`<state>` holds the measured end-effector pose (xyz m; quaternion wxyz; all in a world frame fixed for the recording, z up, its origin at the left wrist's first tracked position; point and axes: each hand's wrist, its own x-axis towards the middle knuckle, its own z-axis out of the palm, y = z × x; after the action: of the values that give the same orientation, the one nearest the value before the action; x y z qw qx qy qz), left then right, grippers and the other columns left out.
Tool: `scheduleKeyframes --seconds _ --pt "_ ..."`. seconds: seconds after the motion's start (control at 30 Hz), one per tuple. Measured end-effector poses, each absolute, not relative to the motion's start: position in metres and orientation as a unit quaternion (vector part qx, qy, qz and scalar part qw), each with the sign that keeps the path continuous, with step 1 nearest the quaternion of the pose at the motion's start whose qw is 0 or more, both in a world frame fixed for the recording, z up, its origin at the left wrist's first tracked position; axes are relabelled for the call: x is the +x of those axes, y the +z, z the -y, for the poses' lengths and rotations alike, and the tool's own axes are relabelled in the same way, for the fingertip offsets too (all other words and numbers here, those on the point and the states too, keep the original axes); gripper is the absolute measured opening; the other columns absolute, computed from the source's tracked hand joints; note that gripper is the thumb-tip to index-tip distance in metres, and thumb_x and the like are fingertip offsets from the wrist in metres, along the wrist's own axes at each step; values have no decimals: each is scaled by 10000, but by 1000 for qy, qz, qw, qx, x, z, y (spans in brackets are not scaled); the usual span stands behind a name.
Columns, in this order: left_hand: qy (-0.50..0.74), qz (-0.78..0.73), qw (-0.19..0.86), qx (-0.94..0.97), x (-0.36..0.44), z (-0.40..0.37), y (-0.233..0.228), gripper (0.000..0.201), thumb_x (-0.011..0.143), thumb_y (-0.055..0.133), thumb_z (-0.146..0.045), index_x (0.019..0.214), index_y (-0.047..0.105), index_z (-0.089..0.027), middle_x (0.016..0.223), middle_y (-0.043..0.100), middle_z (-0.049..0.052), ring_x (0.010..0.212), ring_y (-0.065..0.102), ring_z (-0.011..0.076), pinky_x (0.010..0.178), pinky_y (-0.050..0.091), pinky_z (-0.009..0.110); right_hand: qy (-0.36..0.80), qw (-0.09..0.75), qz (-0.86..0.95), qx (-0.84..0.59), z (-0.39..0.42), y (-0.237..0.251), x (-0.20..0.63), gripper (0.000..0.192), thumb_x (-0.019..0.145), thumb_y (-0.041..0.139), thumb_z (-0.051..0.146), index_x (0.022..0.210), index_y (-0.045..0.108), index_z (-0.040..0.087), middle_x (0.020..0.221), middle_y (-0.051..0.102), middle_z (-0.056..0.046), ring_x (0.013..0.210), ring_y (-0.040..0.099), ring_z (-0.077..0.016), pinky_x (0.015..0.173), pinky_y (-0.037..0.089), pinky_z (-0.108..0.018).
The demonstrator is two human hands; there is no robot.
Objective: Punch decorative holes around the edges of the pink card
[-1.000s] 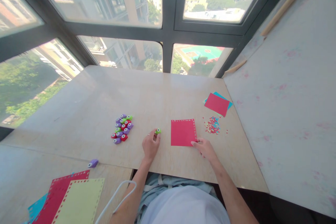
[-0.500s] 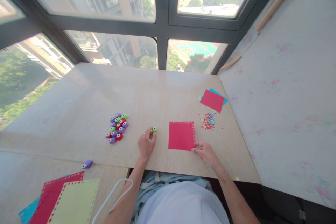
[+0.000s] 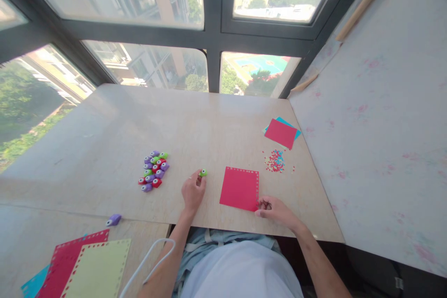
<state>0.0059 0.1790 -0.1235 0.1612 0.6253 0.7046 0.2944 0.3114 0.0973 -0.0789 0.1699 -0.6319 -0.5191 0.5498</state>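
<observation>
Down near the table's front edge, the left hand is curling its fingers around a small green punch, pinching it at the fingertips while it is resting on the wood. The right hand is closing on the near right corner of a red paper square, thumb and fingers nipping that corner; how much of the sheet is lifting off the table I cannot tell. The sheet is lying at three o'clock from the left hand, just beside it, turned slightly so its punched far edge is running from nine toward three and its punched right edge is pointing toward twelve. The punch is too small to judge which way its long axis is running.

At nine o'clock from the left hand a cluster of punches in purple, red and green is sitting well apart from it. At one o'clock from the sheet a scatter of confetti is lying near it, and beyond that a red sheet on a blue one. At seven o'clock a lone purple punch and a stack of punched sheets are lying on a lower board.

The pale wooden table is butting against dark-framed windows at twelve o'clock, with a stained white wall at three.
</observation>
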Motion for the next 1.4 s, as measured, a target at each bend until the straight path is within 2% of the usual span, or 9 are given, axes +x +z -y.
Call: scheduleKeyframes --seconds 0.13,0.23,0.37,0.5,0.77,0.87,1.1,1.23,1.4 --pt "293 -708 160 622 7 -179 -123 295 846 565 -285 1117 655 -213 773 703 22 686 618 164 638 393 252 576 188 489 -627 -104 -74 309 333 769 618 481 819 626 153 714 610 -6 610 553 -131 553 410 -230" --pt "290 -707 157 626 7 -179 -123 298 849 559 -288 1123 647 -209 780 705 26 696 623 168 646 399 256 551 210 483 -647 -112 -81 305 380 772 609 516 852 631 145 749 647 -33 648 607 -158 585 459 -255" --pt "284 -701 148 637 7 -178 -124 301 852 560 -306 1127 641 -212 779 704 30 706 633 173 653 407 259 500 287 424 -698 -121 -98 297 441 739 663 466 1037 642 142 1018 706 -122 909 672 -234 777 524 -340" --pt "277 -696 140 647 8 -178 -124 305 848 570 -312 1129 634 -212 769 700 27 708 636 179 657 413 265 506 357 370 -692 -125 -99 282 467 726 695 419 1102 630 151 1215 653 -152 1108 631 -260 969 477 -392" --pt "284 -647 150 691 8 -176 -122 289 864 564 -310 1123 630 -201 799 680 29 765 625 178 736 436 288 575 426 298 -632 -129 -82 249 503 731 705 380 1168 550 186 1348 557 -136 1240 544 -239 1053 431 -375" --pt "271 -638 157 704 9 -176 -122 288 872 551 -290 1136 629 -204 843 684 45 798 627 185 766 442 300 589 457 268 -610 -129 -84 245 454 715 713 342 1117 557 202 1292 584 -119 1237 540 -245 1032 455 -382" --pt "254 -625 165 720 12 -177 -121 277 886 536 -294 1132 637 -219 869 687 53 805 626 186 760 440 300 626 523 174 -552 -132 -87 246 289 701 722 319 942 593 222 1062 661 -70 1101 625 -242 947 530 -382" --pt "256 -619 164 724 13 -178 -121 271 885 542 -287 1128 639 -217 868 687 51 801 627 183 756 437 293 671 522 104 -516 -137 -85 244 277 688 735 273 929 616 202 992 697 -77 1035 659 -235 900 541 -361" --pt "258 -617 169 724 13 -179 -121 269 888 543 -287 1130 635 -212 884 690 51 801 629 181 765 433 294 715 484 51 -503 -146 -82 236 187 754 691 253 915 635 176 1009 709 -82 815 688 -153 682 540 -235"
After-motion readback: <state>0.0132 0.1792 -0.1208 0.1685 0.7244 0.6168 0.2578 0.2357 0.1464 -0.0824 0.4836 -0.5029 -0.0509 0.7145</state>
